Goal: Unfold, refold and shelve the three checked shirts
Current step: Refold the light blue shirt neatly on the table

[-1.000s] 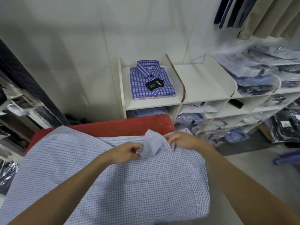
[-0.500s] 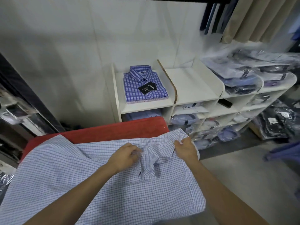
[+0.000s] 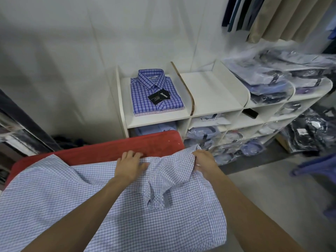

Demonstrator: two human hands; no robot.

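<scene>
Pale-blue checked cotton, a light checked shirt [image 3: 101, 202], lies spread on a red padded table [image 3: 116, 150], its long axis running left to right. The left hand [image 3: 130, 165] presses flat, fingers straight, on its far edge; right of it, the right hand [image 3: 204, 163] pinches a bunched fold. Beyond both, a folded blue checked shirt [image 3: 154, 95] sits collar-away on a white shelf unit [image 3: 212, 91].

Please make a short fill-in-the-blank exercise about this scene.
1. The light blue checked shirt lies on a ___ padded table.
2. The right hand grips the shirt's ___ edge.
3. The folded dark blue checked shirt carries a ___ tag.

Missing words: red; far; black
</scene>
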